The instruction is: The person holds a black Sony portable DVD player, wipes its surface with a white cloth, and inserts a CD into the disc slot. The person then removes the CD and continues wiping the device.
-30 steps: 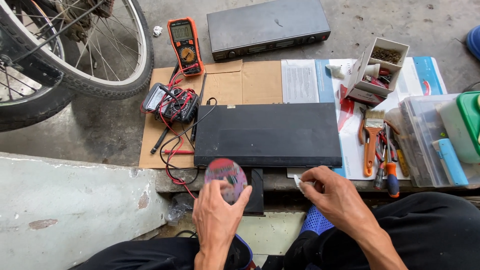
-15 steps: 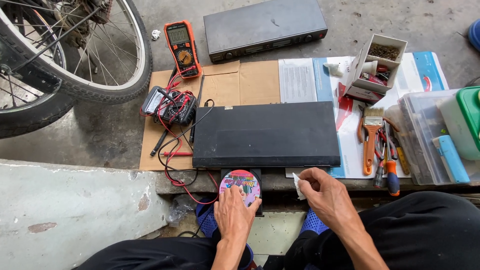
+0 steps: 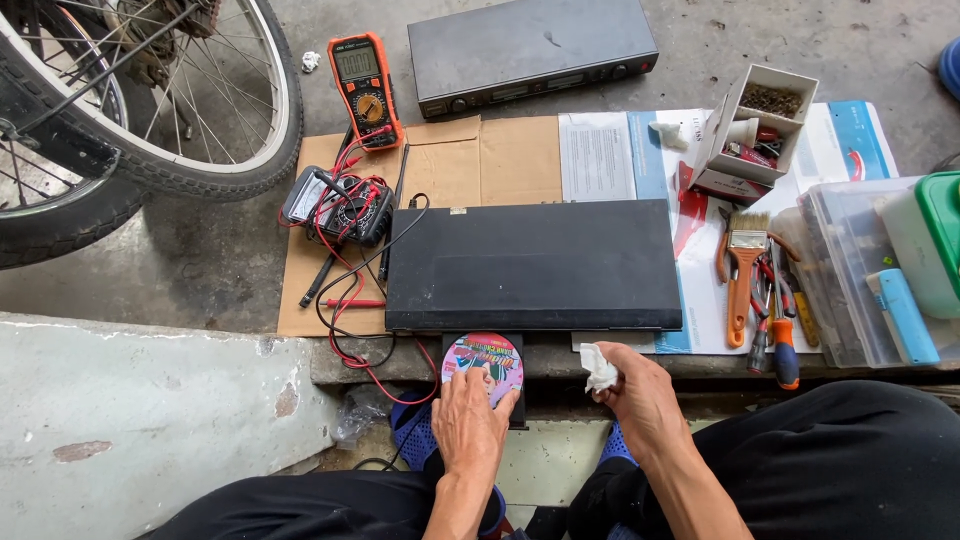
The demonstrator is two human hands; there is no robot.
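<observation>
At the front edge of the black disc player [image 3: 533,265], we see a colourful printed disc [image 3: 483,360] lying flat on the extended tray [image 3: 515,412], just below the player's front panel. The left hand [image 3: 468,420] lies over the near part of the disc, fingers spread flat and fingertips [image 3: 470,377] touching its printed face; the hand presses rather than grasps. The right hand [image 3: 640,395] sits just beside the tray, to its right, with thumb and fingers pinched around a small crumpled white tissue [image 3: 598,368].

The player rests on a sheet of brown cardboard [image 3: 440,165]. To its left we find a dark analogue meter [image 3: 325,205] wrapped in red and black test leads [image 3: 345,300], and beyond it an orange digital multimeter [image 3: 365,88]. A second, grey flat unit [image 3: 530,50] lies on the concrete behind.

To the right of the player, on printed paper sheets [image 3: 610,150], stand an open white cardboard box [image 3: 755,130] of small parts, an orange-handled paintbrush [image 3: 742,275], pliers and screwdrivers [image 3: 775,320], and a clear plastic bin [image 3: 850,270]. A bicycle wheel [image 3: 150,100] occupies the upper left.
</observation>
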